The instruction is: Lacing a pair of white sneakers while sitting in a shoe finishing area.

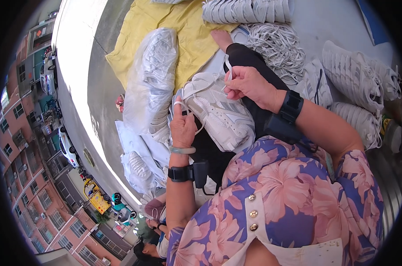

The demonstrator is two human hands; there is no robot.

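— Outdoors, on a grey concrete ground (99, 84) with a yellow cloth (183, 26) spread over it: what lies around the person?

— A clear plastic bag of pale shoes (152, 75) on the cloth, a loose heap of white laces (278, 48) beyond the knee, and more white sneakers (356, 75) stacked to the right.

— And in hand?

— A white sneaker (221, 113) rests on the lap, toe towards the person. The left hand (182, 126) steadies its near side, a loop of the white lace (201, 86) hooked over the raised forefinger. The right hand (247, 84) pinches the lace's other end between thumb and fingers, above the eyelets.

— How far along is the lacing?

— I judge it partly done: lace already crosses the upper, yet both ends hang free and slack, so threading and tightening remain. How many eyelets are filled, I cannot tell.
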